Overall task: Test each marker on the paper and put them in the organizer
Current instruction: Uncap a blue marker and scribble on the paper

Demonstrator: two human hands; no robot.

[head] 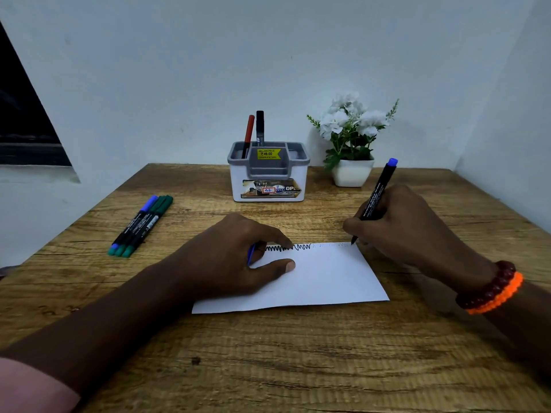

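Observation:
A white paper (pixel 322 278) lies on the wooden table (pixel 268 353), with black scribbles and a faint line along its far edge. My right hand (pixel 411 225) grips a blue-ended black marker (pixel 377 192), its tip touching the paper's far right corner. My left hand (pixel 238 257) presses down the paper's left side and holds a blue cap (pixel 251 254) under the fingers. Three markers (pixel 140 226), one blue and two green, lie together at the left. The white and grey organizer (pixel 268 171) stands at the back and holds a red marker (pixel 248 135) and a black marker (pixel 260 126).
A white pot of white flowers (pixel 351 144) stands to the right of the organizer, close to the wall. Walls close in the table at the back and right. A dark panel (pixel 26 120) is at the far left.

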